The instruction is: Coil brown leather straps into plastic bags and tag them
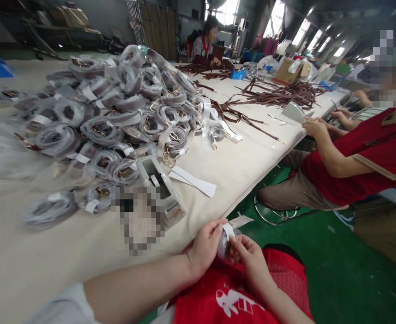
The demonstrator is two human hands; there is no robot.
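Note:
Over my lap, at the table's front edge, a coiled strap (pixel 223 246) in clear plastic wrap is held between both hands. A white paper band (pixel 229 231) lies across its top. My left hand (pixel 206 245) is closed on the coil's left side, thumb near the band. From the right, my right hand (pixel 250 256) pinches at the band and the coil's edge. A strip of clear wrapping (pixel 241 221) sticks out beyond the fingers. The coil's underside is hidden by my hands.
A large heap of wrapped coiled straps (pixel 117 108) covers the table's left part. A grey tape dispenser (pixel 160 189) and white paper strips (pixel 194 181) lie nearer. Loose brown straps (pixel 278 94) lie farther back. A co-worker in red (pixel 346 157) sits right; another person (pixel 202 47) sits behind.

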